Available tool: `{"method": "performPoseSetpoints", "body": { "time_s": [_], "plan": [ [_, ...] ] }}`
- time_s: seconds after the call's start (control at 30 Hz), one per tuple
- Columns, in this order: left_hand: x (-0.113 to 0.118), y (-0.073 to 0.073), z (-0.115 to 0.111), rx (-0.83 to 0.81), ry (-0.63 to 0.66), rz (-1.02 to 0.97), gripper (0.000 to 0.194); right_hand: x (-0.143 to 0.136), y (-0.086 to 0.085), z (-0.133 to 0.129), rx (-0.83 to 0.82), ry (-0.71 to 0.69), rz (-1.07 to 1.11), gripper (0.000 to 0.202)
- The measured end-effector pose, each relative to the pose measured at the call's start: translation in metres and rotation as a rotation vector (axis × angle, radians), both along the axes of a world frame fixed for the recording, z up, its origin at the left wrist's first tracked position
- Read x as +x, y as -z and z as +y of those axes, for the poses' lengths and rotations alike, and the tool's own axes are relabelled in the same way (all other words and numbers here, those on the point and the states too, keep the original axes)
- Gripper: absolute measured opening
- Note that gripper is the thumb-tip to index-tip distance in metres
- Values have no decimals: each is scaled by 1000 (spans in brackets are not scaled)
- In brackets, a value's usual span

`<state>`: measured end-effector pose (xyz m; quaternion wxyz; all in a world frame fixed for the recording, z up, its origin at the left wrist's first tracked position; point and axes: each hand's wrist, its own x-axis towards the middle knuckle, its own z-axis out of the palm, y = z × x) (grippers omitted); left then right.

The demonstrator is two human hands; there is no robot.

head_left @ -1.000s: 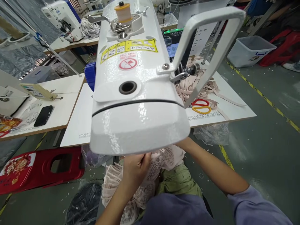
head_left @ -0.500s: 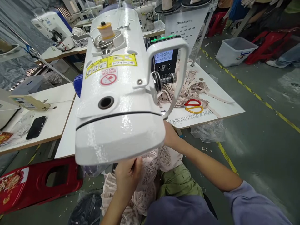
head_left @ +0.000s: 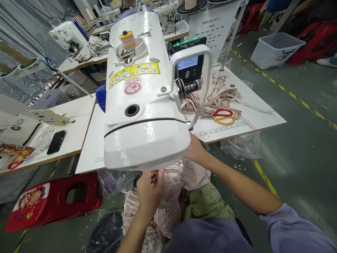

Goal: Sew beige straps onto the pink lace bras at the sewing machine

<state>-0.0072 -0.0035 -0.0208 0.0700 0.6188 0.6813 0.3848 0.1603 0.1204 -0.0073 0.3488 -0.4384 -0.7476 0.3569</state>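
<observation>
Lace garment (head_left: 173,184) held below the sewing machine (head_left: 147,144)

The left hand (head_left: 150,189) pinches the lace garment between thumb and fingers, just below the sewing machine's front end. The right hand (head_left: 195,150) is partly hidden behind the sewing machine's right side; its grip I cannot tell. The lace garment drapes over the lap below. Right of the sewing machine lie beige straps (head_left: 219,96) and scissors (head_left: 215,117); well left, a phone (head_left: 56,142).
</observation>
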Motion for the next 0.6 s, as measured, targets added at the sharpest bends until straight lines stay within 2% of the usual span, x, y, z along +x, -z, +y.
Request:
{"method": "performPoseSetpoints", "body": {
  "time_s": [0.17, 0.43, 0.6],
  "plan": [
    [4, -1, 5, 15, 15, 3, 23, 2, 1, 4, -5, -22, -40, 8],
    [5, -3, 6, -38, -3, 5, 26, 4, 5, 4, 94, -23, 25, 4],
    [7, -3, 9, -70, -28, 0, 27, 5, 8, 5, 68, -40, 60, 5]
  ]
}}
